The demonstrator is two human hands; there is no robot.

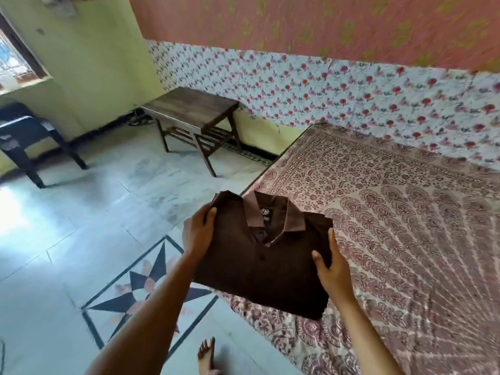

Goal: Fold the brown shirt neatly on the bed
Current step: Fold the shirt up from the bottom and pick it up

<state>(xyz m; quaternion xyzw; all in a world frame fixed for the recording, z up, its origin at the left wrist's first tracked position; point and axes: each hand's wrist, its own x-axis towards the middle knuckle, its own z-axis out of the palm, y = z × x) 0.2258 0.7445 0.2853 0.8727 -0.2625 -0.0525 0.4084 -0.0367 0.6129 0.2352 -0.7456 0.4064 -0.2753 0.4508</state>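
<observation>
The bed point(405, 212), spread with a maroon patterned cover, fills the right of the frame. The folded brown shirt point(265, 272), collar up, sits at centre frame over the bed's left edge and partly over the tiled floor point(81, 226). The left hand point(198, 231) grips its left side with the thumb on top, and the right hand point(334, 269) grips its right side.

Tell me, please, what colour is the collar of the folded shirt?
The collar is a lighter, pinkish brown than the dark brown shirt body; only the head view shows it.
</observation>
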